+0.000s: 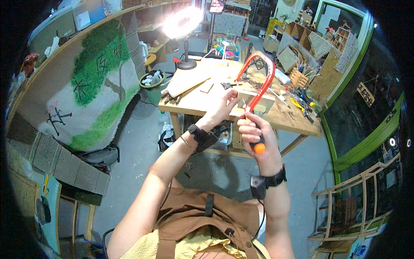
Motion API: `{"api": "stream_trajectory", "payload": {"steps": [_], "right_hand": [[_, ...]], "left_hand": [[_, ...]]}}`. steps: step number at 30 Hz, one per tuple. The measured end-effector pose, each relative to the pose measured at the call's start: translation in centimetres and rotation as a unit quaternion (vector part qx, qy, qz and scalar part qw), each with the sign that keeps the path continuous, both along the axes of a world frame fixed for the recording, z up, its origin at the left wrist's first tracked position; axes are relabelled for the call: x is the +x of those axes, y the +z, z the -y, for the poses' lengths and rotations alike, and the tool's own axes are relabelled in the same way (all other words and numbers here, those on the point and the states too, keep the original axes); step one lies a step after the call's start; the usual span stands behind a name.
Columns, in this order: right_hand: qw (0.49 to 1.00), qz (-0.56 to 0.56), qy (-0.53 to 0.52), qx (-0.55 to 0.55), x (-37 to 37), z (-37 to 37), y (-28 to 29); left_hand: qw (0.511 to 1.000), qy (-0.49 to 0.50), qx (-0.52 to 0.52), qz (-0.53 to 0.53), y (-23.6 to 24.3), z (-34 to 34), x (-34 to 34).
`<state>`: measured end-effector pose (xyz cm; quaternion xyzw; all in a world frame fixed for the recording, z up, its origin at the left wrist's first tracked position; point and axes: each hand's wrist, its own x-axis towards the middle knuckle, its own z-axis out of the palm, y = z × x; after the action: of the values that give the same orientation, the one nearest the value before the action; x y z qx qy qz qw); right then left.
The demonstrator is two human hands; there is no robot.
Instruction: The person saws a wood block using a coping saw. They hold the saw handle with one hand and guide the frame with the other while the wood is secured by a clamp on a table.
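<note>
My right hand (258,133) is closed round the black and orange handle of a fretsaw with a deep red frame (269,75). The frame arches up and away over the table, and the thin blade is hard to see. My left hand (223,107) is at the near table edge, just left of the saw's handle end. Its fingers are bent together; what they grip, if anything, is hidden. Beside its fingertips a pale wooden block (261,103) stands at the edge of the wooden table (293,120).
A bright ring lamp (183,22) stands at the table's back left. Boards (187,86) lie left of my hands, and pliers and other hand tools (302,105) lie right. A lined bin (152,79) stands left of the table; a wooden rack (353,203) is at the lower right.
</note>
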<state>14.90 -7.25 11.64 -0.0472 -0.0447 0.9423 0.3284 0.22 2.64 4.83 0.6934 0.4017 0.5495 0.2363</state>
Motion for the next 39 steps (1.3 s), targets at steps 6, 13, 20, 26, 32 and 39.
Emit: {"api": "stream_trajectory", "payload": {"steps": [6, 13, 20, 26, 32, 39], "right_hand": [[0.993, 0.08, -0.065, 0.05, -0.3, 1.2, -1.4], [0.996, 0.061, -0.046, 0.045, -0.1, 1.1, -1.6], [0.982, 0.15, -0.087, 0.075, -0.7, 2.5, -0.4], [0.974, 0.183, -0.107, 0.079, -1.3, 1.9, 0.2], [0.988, 0.121, -0.063, 0.078, -0.6, 1.4, -1.1], [0.981, 0.109, -0.092, 0.131, -0.5, 1.3, -1.8]], "left_hand": [[0.998, -0.038, -0.048, 0.031, -0.4, 0.0, 0.3], [0.999, -0.044, -0.025, 0.016, 0.5, 0.6, 0.5], [0.999, -0.033, -0.039, -0.007, 0.3, 0.7, 0.0], [0.999, -0.028, 0.036, 0.003, -0.3, 0.6, 0.0], [0.983, -0.145, -0.054, 0.102, -2.7, -0.7, -0.2], [0.981, -0.182, 0.05, 0.053, -3.7, -2.6, -0.7]]}}
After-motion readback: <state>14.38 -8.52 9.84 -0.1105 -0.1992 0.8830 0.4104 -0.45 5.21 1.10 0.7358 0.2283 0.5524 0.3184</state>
